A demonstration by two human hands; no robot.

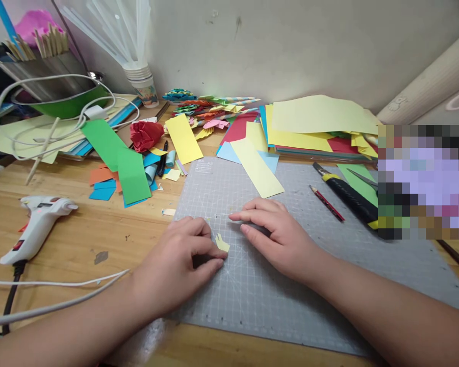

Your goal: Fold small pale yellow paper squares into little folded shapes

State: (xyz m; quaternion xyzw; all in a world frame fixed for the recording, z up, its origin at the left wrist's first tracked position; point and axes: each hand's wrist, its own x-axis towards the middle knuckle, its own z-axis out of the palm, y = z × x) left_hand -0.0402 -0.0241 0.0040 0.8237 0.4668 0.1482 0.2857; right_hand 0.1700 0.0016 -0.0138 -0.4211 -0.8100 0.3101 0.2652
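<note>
My left hand (183, 252) rests low over the grey cutting mat (229, 300), thumb and index finger pinched at the lower end of a small pale yellow paper piece (222, 243). The upper end of that piece is split into narrow points. Just to the right, my right hand (271, 227) holds nothing; its fingers are apart and reach toward the paper. Beyond it lies a long pale yellow paper strip (257, 168) on the mat. A red and black pencil (327, 203) and a black and yellow utility knife (348, 199) lie farther right.
A white hot glue gun (42, 221) lies at left, its cords trailing along the table. Green paper strips (132, 176), a crumpled red paper flower (146, 135) and stacked coloured paper (321, 117) line the back. Paper cups (143, 86) hold straws. Scissors (361, 178) sit beside the blurred patch.
</note>
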